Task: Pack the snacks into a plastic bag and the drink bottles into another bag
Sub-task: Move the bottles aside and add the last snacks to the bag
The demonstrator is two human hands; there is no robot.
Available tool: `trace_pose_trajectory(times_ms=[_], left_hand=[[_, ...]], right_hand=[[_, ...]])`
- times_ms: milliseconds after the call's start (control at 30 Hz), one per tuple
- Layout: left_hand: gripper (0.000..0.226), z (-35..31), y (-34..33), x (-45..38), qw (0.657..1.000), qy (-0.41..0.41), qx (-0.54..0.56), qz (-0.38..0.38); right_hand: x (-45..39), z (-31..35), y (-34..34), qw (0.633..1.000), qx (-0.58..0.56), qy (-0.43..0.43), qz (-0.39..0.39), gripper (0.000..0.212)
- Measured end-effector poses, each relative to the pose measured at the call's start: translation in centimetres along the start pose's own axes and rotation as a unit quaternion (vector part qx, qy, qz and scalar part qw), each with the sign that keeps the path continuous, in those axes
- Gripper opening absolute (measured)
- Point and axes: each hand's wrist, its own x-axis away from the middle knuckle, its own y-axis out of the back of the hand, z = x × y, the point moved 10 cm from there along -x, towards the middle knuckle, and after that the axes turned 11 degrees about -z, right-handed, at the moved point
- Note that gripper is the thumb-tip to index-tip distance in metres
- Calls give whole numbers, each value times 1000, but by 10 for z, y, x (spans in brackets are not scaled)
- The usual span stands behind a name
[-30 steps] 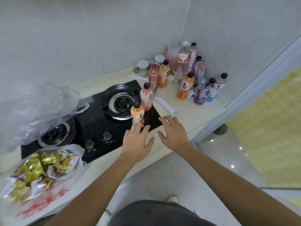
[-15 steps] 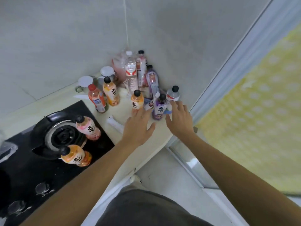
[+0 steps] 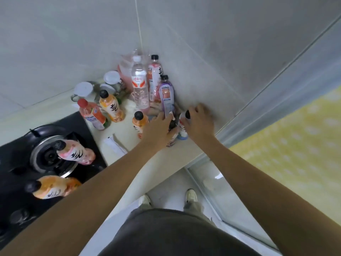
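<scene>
Drink bottles stand in the counter's corner. My left hand [image 3: 156, 128] wraps a small purple bottle [image 3: 172, 134] with a black cap, which it partly hides. My right hand [image 3: 200, 121] curls over the top of a white-and-blue bottle [image 3: 182, 129] beside it. An orange bottle [image 3: 139, 122] stands just left of my left hand. Behind are a water bottle [image 3: 139, 85], a tall pink bottle [image 3: 154, 74] and a tall purple bottle [image 3: 166, 91]. Farther left stand another orange bottle [image 3: 110, 106] and a red-capped bottle [image 3: 92, 115]. No bags are in view.
A pink bottle [image 3: 73, 154] and an orange bottle [image 3: 53, 189] stand on the black gas stove [image 3: 16, 159]. Jars with white lids [image 3: 84, 88] sit against the wall. A white sachet [image 3: 115, 145] lies on the counter. Tiled walls close the corner; the counter edge runs below my arms.
Both hands moved from the counter's front edge into the corner and closed on two small bottles. The view swung right, so the snack bag and the clear bag left the frame.
</scene>
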Motion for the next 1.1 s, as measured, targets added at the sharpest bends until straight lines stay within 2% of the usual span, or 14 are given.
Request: trace_pose_trajectory(times_ms=[233, 367, 567, 800, 967, 1100], left_hand=[[24, -8, 6, 27, 994, 84, 35, -58], [26, 3, 10, 57, 985, 146, 48, -76], [28, 30, 41, 121, 960, 252, 31, -120], [27, 80, 70, 195, 932, 333, 12, -140], [24, 113, 85, 218, 927, 340, 15, -158], [25, 137, 88, 220, 925, 341, 15, -165]], right_hand=[[3, -6, -7, 977, -206, 38, -34, 23], [15, 10, -8, 964, -243, 104, -30, 28], [45, 49, -5, 938, -316, 141, 13, 26], [82, 127, -4, 916, -322, 231, 55, 28], [85, 173, -4, 912, -317, 255, 61, 32], [76, 203, -10, 919, -285, 265, 58, 28]])
